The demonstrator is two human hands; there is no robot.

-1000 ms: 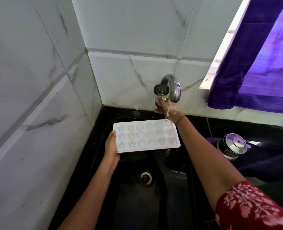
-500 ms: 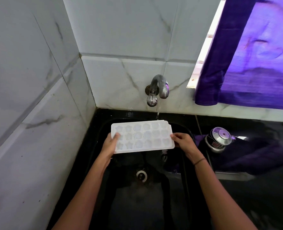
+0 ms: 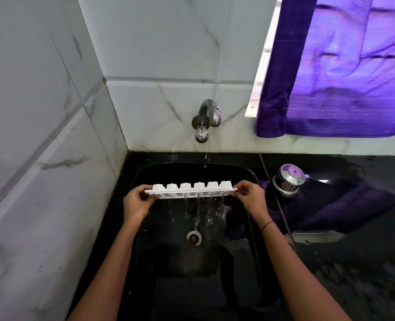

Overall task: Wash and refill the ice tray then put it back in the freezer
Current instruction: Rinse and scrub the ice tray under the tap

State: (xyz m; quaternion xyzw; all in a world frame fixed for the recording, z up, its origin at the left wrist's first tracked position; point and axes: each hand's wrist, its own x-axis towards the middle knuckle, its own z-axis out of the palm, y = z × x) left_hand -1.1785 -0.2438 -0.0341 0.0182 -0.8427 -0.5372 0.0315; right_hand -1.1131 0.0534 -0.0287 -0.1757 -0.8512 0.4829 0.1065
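A white ice tray [image 3: 191, 188] hangs over the black sink [image 3: 253, 179], tipped on its long edge so the undersides of its cells face up and away from me. Water pours from its lower edge toward the drain [image 3: 194, 237]. My left hand [image 3: 137, 203] grips the tray's left end. My right hand [image 3: 249, 196] grips the right end. The metal tap [image 3: 206, 119] on the tiled wall above lets only a thin trickle fall behind the tray.
Marble-look tiled walls close in the left and back. A steel pressure-cooker lid [image 3: 289, 179] sits on a dark purple cloth [image 3: 335, 205] on the black counter to the right. A purple curtain [image 3: 344, 66] hangs over the window at upper right.
My right hand left the tap and took the tray's right end. The tray went from lying flat, cells up, to tipped on edge, and water now spills out of it.
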